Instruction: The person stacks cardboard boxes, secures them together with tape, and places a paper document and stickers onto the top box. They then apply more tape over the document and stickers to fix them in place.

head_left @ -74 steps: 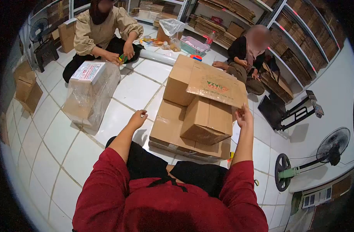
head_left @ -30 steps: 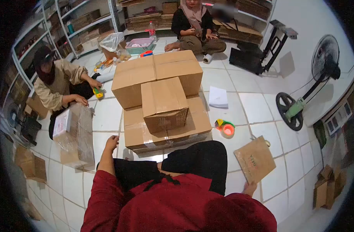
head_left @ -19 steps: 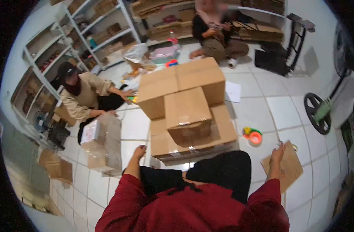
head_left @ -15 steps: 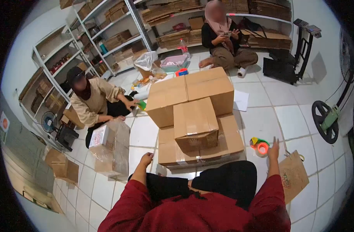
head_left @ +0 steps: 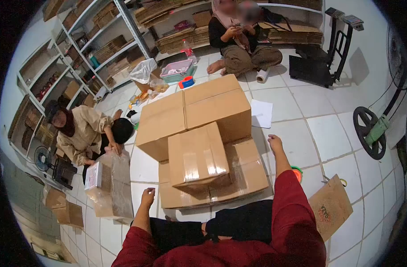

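My left hand is held with curled fingers at the left of the stacked boxes, apart from them. Nothing shows in it. My right hand is stretched forward over the floor at the right of the stack, its fingers loosely curled around nothing visible. Between my arms, a small taped cardboard box stands in front of a long cardboard box. Both rest on a wide, flat cardboard box. Behind my right forearm, tape rolls are partly hidden.
At left, a co-worker handles a plastic-wrapped box. Another person sits at the back, holding a small object. White paper lies right of the boxes, a flat cardboard piece nearer me. A platform scale stands back right.
My right hand has moved forward and left from near the tape rolls, its spread fingers now curled. The view has shifted right. The left co-worker's hand has moved onto the wrapped box.
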Tool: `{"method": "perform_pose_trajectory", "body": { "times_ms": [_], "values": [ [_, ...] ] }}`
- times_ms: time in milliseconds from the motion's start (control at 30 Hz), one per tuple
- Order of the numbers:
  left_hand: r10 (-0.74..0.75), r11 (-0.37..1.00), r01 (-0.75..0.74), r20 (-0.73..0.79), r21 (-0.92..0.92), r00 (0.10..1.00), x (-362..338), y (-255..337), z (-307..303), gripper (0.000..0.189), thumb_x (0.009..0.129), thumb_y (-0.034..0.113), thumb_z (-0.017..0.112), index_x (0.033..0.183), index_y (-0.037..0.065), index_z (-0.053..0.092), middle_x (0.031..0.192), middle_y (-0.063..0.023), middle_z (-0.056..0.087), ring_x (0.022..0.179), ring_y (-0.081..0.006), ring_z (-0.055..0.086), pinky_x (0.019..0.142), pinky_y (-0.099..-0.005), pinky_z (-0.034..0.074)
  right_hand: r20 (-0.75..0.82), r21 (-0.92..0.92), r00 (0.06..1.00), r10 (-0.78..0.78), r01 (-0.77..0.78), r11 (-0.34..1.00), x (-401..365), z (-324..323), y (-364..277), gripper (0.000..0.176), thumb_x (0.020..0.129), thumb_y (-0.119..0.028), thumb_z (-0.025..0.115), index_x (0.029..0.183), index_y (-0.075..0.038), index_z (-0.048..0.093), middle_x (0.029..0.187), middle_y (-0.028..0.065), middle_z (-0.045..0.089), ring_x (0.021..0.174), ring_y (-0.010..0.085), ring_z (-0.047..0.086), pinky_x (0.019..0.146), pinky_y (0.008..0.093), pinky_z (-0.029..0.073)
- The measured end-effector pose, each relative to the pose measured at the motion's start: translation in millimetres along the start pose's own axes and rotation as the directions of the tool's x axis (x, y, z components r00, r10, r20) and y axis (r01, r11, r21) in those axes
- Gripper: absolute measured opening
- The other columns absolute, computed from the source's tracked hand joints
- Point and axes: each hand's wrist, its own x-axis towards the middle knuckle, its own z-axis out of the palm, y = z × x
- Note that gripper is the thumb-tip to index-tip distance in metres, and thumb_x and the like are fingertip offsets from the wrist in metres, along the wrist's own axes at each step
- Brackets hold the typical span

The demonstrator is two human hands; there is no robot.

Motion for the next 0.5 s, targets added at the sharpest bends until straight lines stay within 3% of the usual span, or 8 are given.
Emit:
{"method": "perform_pose_trajectory", "body": {
  "times_ms": [100, 167, 200, 233, 300, 367, 433, 500],
  "values": [
    [-0.005, 1.000, 0.007, -0.049, 0.031, 0.999, 10, -15, 0, 0.021, 0.076, 0.018, 0.051, 0.089, 0.003, 0.056, 0.084, -0.0096, 0.053, 0.066, -0.0158, 0.053, 0.051, -0.0271, 0.044, 0.048, 0.265, 0.964, 0.260, -0.263, 0.928, 41, 19, 11, 0.035, 0.073, -0.020, 0.050, 0.107, -0.013, 0.050, 0.090, 0.0069, 0.056, 0.076, 0.0266, 0.053, 0.069, 0.0355, 0.042],
    [0.036, 0.995, -0.027, -0.088, 0.096, 0.996, 19, -31, 1, 0.021, 0.077, 0.017, 0.050, 0.091, 0.003, 0.055, 0.085, -0.0092, 0.053, 0.068, -0.0155, 0.052, 0.053, -0.0275, 0.045, 0.105, 0.344, 0.941, 0.322, -0.338, 0.876, 57, 21, 13, 0.038, 0.074, -0.024, 0.049, 0.110, -0.015, 0.046, 0.096, 0.0055, 0.054, 0.079, 0.0275, 0.052, 0.067, 0.0364, 0.041],
    [-0.059, 0.998, 0.060, -0.072, 0.012, 0.996, 10, -10, 1, 0.022, 0.077, 0.017, 0.050, 0.094, 0.004, 0.053, 0.085, -0.0079, 0.052, 0.068, -0.0150, 0.051, 0.053, -0.0276, 0.045, 0.163, 0.419, 0.913, 0.374, -0.407, 0.811, 62, 23, 13, 0.041, 0.075, -0.028, 0.049, 0.114, -0.017, 0.043, 0.102, 0.0041, 0.051, 0.083, 0.0284, 0.051, 0.064, 0.0373, 0.041],
    [-0.072, 0.997, 0.074, -0.073, 0.017, 0.995, 10, -4, 1, 0.022, 0.077, 0.017, 0.050, 0.094, 0.004, 0.053, 0.085, -0.0079, 0.052, 0.068, -0.0150, 0.051, 0.053, -0.0276, 0.045, 0.174, 0.412, 0.908, 0.380, -0.418, 0.810, 66, 26, 12, 0.041, 0.075, -0.028, 0.049, 0.114, -0.017, 0.043, 0.102, 0.0041, 0.051, 0.083, 0.0284, 0.051, 0.064, 0.0373, 0.041],
    [-0.123, 0.992, 0.122, -0.055, -0.025, 0.991, 10, -2, 3, 0.024, 0.077, 0.017, 0.049, 0.097, 0.004, 0.051, 0.084, -0.0064, 0.052, 0.067, -0.0144, 0.051, 0.053, -0.0276, 0.046, 0.162, 0.616, 0.862, 0.481, -0.469, 0.633, 68, 30, 0, 0.047, 0.076, -0.039, 0.049, 0.116, -0.016, 0.041, 0.107, 0.0066, 0.045, 0.086, 0.0237, 0.046, 0.067, 0.0356, 0.041],
    [-0.153, 0.988, 0.153, -0.031, -0.012, 0.988, 10, -3, 2, 0.025, 0.079, 0.019, 0.048, 0.100, 0.005, 0.049, 0.087, -0.0063, 0.052, 0.072, -0.0154, 0.051, 0.057, -0.0290, 0.045, 0.199, 0.627, 0.862, 0.467, -0.478, 0.615, 74, 32, -8, 0.051, 0.075, -0.039, 0.051, 0.117, -0.012, 0.039, 0.108, 0.0097, 0.040, 0.089, 0.0247, 0.042, 0.066, 0.0334, 0.040],
    [-0.190, 0.981, 0.190, -0.002, 0.030, 0.982, 7, 0, 3, 0.029, 0.080, 0.023, 0.048, 0.102, 0.004, 0.047, 0.091, -0.0077, 0.053, 0.079, -0.0178, 0.051, 0.065, -0.0305, 0.044, 0.238, 0.712, 0.831, 0.504, -0.501, 0.491, 89, 41, 0, 0.058, 0.075, -0.037, 0.052, 0.121, -0.006, 0.032, 0.126, 0.0075, 0.027, 0.100, 0.0303, 0.040, 0.079, 0.0344, 0.037],
    [-0.124, 0.991, 0.127, -0.050, 0.047, 0.991, 5, 4, 5, 0.022, 0.077, 0.017, 0.050, 0.096, 0.005, 0.052, 0.085, -0.0059, 0.051, 0.066, -0.0143, 0.050, 0.053, -0.0275, 0.045, 0.217, 0.708, 0.841, 0.496, -0.486, 0.513, 92, 45, 0, 0.060, 0.074, -0.038, 0.054, 0.118, -0.001, 0.034, 0.122, 0.0128, 0.034, 0.100, 0.0295, 0.040, 0.079, 0.0334, 0.037]
  ]
}}
